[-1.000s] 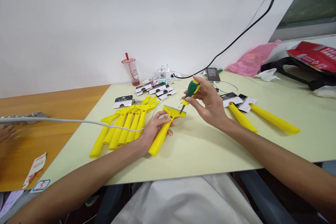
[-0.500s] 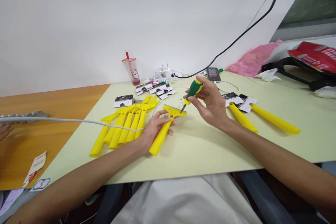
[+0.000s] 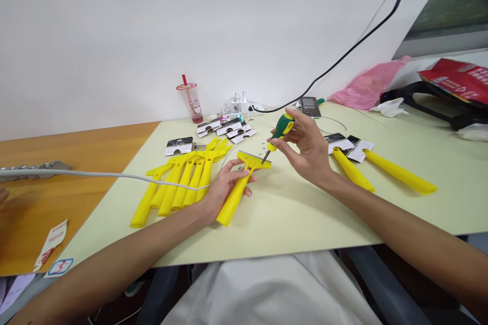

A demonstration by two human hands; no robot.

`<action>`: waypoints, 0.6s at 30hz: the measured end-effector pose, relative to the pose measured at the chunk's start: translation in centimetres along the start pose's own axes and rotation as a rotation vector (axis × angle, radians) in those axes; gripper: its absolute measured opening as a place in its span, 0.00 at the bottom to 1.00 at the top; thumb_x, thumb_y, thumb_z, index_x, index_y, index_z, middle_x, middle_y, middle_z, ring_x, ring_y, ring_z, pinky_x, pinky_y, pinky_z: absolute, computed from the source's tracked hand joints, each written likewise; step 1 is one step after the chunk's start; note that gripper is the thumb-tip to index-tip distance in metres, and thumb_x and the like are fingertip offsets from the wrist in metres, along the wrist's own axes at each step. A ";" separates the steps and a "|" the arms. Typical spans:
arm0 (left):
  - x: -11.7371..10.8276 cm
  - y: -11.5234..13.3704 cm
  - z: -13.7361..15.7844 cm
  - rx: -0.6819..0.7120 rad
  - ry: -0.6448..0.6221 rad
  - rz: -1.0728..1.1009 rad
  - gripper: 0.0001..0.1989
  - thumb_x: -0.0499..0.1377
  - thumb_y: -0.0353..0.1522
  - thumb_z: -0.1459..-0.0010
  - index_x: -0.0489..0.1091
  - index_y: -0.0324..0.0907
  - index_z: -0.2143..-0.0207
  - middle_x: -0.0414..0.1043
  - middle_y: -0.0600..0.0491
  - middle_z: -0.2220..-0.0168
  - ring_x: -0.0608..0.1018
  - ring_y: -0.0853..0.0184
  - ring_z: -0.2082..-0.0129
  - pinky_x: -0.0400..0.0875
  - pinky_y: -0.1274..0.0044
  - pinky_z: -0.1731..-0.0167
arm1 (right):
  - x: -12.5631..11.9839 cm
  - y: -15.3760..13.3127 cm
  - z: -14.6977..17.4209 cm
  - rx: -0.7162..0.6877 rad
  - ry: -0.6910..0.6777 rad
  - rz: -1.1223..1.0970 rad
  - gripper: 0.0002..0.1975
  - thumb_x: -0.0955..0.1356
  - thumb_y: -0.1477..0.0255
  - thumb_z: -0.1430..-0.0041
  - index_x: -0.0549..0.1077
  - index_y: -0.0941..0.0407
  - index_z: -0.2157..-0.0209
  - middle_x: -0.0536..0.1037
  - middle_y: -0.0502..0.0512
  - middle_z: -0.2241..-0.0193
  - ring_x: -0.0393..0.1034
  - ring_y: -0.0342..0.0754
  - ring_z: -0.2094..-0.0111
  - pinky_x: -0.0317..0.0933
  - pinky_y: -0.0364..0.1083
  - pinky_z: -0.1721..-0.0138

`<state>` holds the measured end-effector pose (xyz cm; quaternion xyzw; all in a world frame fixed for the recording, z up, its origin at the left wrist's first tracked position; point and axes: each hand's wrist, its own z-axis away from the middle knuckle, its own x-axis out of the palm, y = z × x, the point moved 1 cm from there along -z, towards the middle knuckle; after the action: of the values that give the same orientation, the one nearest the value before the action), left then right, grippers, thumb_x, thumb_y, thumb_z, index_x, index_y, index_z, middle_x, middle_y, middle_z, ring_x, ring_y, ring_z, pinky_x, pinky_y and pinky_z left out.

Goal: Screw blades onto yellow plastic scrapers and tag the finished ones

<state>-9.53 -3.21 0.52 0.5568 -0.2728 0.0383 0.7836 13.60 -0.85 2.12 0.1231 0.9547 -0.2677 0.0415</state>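
My left hand [image 3: 223,190] is closed around a yellow scraper [image 3: 237,194], its wide head tilted up and away from me with a thin metal blade along the edge. In my right hand [image 3: 308,150] is a green and yellow screwdriver [image 3: 282,129], pinched at the handle. The screwdriver's tip meets the right side of the scraper's head, where a screw seems to sit, though the contact is too small to make out. Left of my left hand several yellow scraper handles [image 3: 183,183] lie side by side. Tiny screws [image 3: 263,149] are scattered just beyond the scraper.
Black-and-white cards [image 3: 229,128] lie near the wall, by a plastic cup [image 3: 192,104] with a straw. Two yellow scrapers [image 3: 400,172] with cards rest on the right. A white cable [image 3: 114,174] crosses on the left; a black cable [image 3: 343,58] hangs at the right.
The screwdriver's handle has turned slightly in my right hand, its tip staying at the scraper's head. At the left edge, another person's hand has drawn back a little.
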 end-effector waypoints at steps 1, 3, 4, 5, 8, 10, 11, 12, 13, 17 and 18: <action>0.0 0.0 0.0 0.000 0.000 0.000 0.27 0.72 0.27 0.46 0.65 0.43 0.47 0.82 0.41 0.47 0.87 0.61 0.59 0.76 0.79 0.79 | 0.0 0.0 0.0 0.000 0.005 0.005 0.36 0.78 0.55 0.32 0.68 0.37 0.28 0.82 0.54 0.50 0.84 0.54 0.53 0.85 0.55 0.50; 0.0 0.0 0.1 -0.002 0.003 0.002 0.28 0.73 0.27 0.46 0.65 0.43 0.47 0.82 0.41 0.47 0.87 0.61 0.59 0.75 0.79 0.79 | 0.0 0.0 -0.1 0.001 0.014 0.019 0.36 0.79 0.55 0.33 0.69 0.37 0.28 0.82 0.54 0.50 0.84 0.53 0.54 0.85 0.54 0.51; 0.1 0.0 0.1 -0.003 0.003 0.004 0.28 0.73 0.27 0.47 0.65 0.43 0.47 0.82 0.41 0.47 0.87 0.60 0.59 0.75 0.79 0.79 | 0.0 0.0 -0.1 0.003 0.019 0.027 0.36 0.79 0.54 0.34 0.69 0.37 0.29 0.82 0.54 0.50 0.84 0.53 0.55 0.85 0.54 0.52; 0.1 0.0 0.1 -0.004 0.003 0.005 0.28 0.73 0.27 0.47 0.65 0.43 0.47 0.82 0.41 0.47 0.87 0.60 0.59 0.75 0.79 0.79 | 0.0 0.0 -0.2 0.008 0.025 0.035 0.36 0.79 0.53 0.35 0.70 0.37 0.29 0.82 0.54 0.50 0.83 0.53 0.56 0.85 0.53 0.52; 0.0 -0.1 0.0 -0.002 0.000 0.002 0.28 0.73 0.28 0.47 0.65 0.43 0.47 0.82 0.41 0.47 0.87 0.60 0.59 0.75 0.80 0.78 | -0.1 -0.1 -0.2 0.019 0.037 0.051 0.37 0.79 0.50 0.37 0.71 0.38 0.30 0.82 0.54 0.49 0.83 0.52 0.57 0.85 0.53 0.54; 0.0 -0.1 0.0 -0.003 0.001 -0.004 0.28 0.73 0.28 0.46 0.65 0.43 0.47 0.82 0.41 0.47 0.87 0.60 0.59 0.75 0.79 0.78 | -0.1 -0.1 -0.3 0.024 0.041 0.058 0.36 0.79 0.50 0.37 0.71 0.38 0.31 0.82 0.54 0.49 0.83 0.52 0.58 0.85 0.53 0.55; 0.0 -0.1 0.0 -0.002 0.002 -0.006 0.28 0.73 0.28 0.46 0.65 0.44 0.47 0.81 0.41 0.47 0.87 0.60 0.58 0.75 0.79 0.78 | -0.1 -0.1 -0.3 0.027 0.040 0.062 0.36 0.79 0.49 0.37 0.71 0.38 0.31 0.82 0.54 0.49 0.82 0.51 0.59 0.85 0.52 0.55; 0.0 -0.1 0.0 -0.001 0.003 -0.006 0.27 0.73 0.28 0.46 0.65 0.44 0.47 0.81 0.41 0.47 0.87 0.59 0.58 0.75 0.79 0.78 | -0.1 -0.1 -0.3 0.032 0.040 0.067 0.36 0.79 0.49 0.37 0.71 0.38 0.31 0.82 0.54 0.49 0.82 0.51 0.59 0.85 0.52 0.56; 0.0 -0.1 0.0 0.000 0.004 -0.006 0.27 0.73 0.27 0.46 0.65 0.44 0.48 0.81 0.41 0.47 0.87 0.59 0.58 0.75 0.79 0.78 | -0.1 -0.1 -0.3 0.038 0.040 0.071 0.36 0.79 0.49 0.37 0.71 0.39 0.31 0.81 0.54 0.49 0.82 0.51 0.60 0.85 0.52 0.56; 0.1 0.0 0.1 -0.006 0.006 -0.012 0.27 0.73 0.27 0.47 0.65 0.44 0.48 0.82 0.41 0.47 0.87 0.58 0.57 0.75 0.79 0.78 | -0.2 0.0 -0.4 0.074 0.043 0.090 0.38 0.80 0.47 0.39 0.71 0.39 0.32 0.79 0.53 0.52 0.79 0.50 0.62 0.85 0.52 0.58; 0.1 0.0 0.1 -0.007 0.001 -0.015 0.27 0.73 0.27 0.47 0.65 0.44 0.48 0.82 0.41 0.47 0.87 0.58 0.57 0.75 0.79 0.78 | -0.3 0.0 -0.4 0.081 0.048 0.096 0.38 0.80 0.46 0.40 0.71 0.39 0.32 0.79 0.53 0.53 0.79 0.49 0.63 0.85 0.52 0.58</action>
<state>-9.49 -3.34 0.58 0.5561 -0.2683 0.0321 0.7860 13.86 -0.67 2.50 0.1767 0.9368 -0.3009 0.0263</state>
